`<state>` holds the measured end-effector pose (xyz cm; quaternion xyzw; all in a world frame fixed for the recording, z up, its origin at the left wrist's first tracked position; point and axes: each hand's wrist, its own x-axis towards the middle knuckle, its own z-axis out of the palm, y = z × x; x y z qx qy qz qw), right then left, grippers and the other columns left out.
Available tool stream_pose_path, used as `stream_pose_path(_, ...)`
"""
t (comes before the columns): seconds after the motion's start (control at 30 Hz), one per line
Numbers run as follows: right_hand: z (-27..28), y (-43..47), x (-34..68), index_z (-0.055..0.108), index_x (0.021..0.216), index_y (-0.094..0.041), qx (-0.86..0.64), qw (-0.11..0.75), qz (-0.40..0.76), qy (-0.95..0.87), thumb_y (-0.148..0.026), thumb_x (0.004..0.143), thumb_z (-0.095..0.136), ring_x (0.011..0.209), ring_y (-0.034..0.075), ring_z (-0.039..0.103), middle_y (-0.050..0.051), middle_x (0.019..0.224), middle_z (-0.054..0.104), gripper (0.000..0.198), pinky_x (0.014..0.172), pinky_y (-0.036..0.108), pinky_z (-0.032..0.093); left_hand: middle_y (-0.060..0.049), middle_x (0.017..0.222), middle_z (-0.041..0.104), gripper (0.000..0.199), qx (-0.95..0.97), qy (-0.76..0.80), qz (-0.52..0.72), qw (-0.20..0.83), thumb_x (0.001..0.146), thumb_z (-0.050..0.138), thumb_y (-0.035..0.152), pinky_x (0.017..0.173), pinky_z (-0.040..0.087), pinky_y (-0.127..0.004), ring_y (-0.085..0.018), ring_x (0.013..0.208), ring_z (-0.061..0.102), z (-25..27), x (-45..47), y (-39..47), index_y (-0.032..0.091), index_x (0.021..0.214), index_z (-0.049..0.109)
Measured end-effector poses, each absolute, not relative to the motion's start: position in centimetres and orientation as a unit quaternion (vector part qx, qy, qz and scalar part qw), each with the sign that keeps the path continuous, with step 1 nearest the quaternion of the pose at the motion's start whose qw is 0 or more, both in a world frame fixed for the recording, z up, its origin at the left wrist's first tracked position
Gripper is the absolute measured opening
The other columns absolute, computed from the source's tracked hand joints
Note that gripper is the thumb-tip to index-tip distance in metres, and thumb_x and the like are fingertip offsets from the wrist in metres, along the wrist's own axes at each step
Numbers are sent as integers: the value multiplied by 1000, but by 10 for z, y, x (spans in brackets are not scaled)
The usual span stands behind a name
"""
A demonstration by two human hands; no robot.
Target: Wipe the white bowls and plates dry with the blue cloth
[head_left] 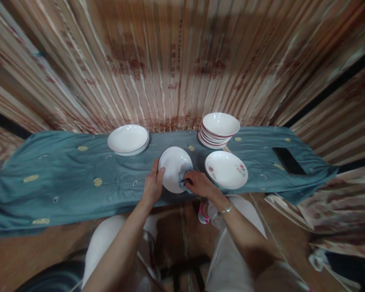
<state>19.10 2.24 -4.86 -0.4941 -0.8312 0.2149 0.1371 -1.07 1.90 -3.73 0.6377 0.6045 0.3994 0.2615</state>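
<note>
Head view: my left hand (153,184) gripped the plate (170,165) over the bench (73,166), my right hand (200,183) clutched a cloth (181,177) against its inside, and bowls (220,124) stood nested beyond.

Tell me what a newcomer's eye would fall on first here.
Probably the white plate at the centre, its edge held by the left hand while the right hand holds a bluish cloth against it. Next, perhaps, the tall stack of red-rimmed bowls behind and to the right, with a flower-patterned plate in front of it.
</note>
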Motion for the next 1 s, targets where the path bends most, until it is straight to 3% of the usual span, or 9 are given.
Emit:
stream_pose_path(0.27, -44, 16, 175, 69, 89, -18, -424, 177, 318, -829, -12, 76, 56, 78, 15, 62, 2, 85, 69, 19, 73, 24, 43, -17, 126, 62, 56, 647, 592, 408, 253, 93, 33, 44, 93, 47, -41, -29, 112, 61, -38, -10, 21, 10, 135, 47)
stream_pose_path(0.43, -42, 16, 160, 66, 91, -16, -365, 271, 386, -803, -10, 78, 56, 79, 14, 61, 2, 87, 67, 18, 75, 24, 45, -20, 124, 62, 61, 650, 591, 405, 254, 93, 29, 47, 93, 47, -40, -29, 113, 61, -38, -8, 22, 6, 135, 47)
stream_pose_path(0.77, -36, 32, 139, 58, 109, -18, -304, 407, 362, -782, -20, 91, 45, 111, 17, 54, 9, 115, 60, 22, 100, 33, 41, -17, 126, 62, 55, 653, 576, 422, 253, 94, 31, 42, 95, 47, -37, -25, 114, 60, -39, -8, 22, 8, 133, 48)
stream_pose_path(1.0, -37, 53, 143, 50, 125, -18, -353, 410, 266, -798, -22, 92, 43, 131, 20, 40, 13, 133, 48, 34, 112, 39, 32, -18, 130, 59, 57, 663, 558, 427, 259, 94, 31, 44, 97, 46, -37, -25, 117, 58, -39, -9, 20, 7, 135, 44)
